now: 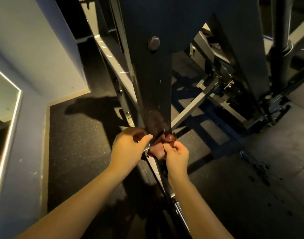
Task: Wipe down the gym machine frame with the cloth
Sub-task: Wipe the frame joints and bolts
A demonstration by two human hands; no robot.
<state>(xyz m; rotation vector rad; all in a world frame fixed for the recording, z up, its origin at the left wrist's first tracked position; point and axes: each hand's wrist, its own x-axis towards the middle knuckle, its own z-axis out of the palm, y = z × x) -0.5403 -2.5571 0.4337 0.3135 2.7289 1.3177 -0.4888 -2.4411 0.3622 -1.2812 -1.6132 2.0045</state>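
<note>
1. The frame upright (153,83) is a plain, very dark blue-black, and its bolt head (153,42) is dull dark grey.
2. The cloth (156,150) is dark brown in the shadow against the upright and reddish-pink in its lit folds lower down.
3. The slanted rail (113,56) left of the upright is silver-grey with white glints.
4. The floor (79,135) is black, speckled all over with fine pale flecks.
5. The wall (36,40) is pale blue-grey, and the skirting (70,97) is cream.
6. The light strip (13,121) at the far left is bright white.
7. The mat (294,128) on the right is plain grey, scattered with black specks (261,167).
8. The post (282,40) on the right is black.
</note>
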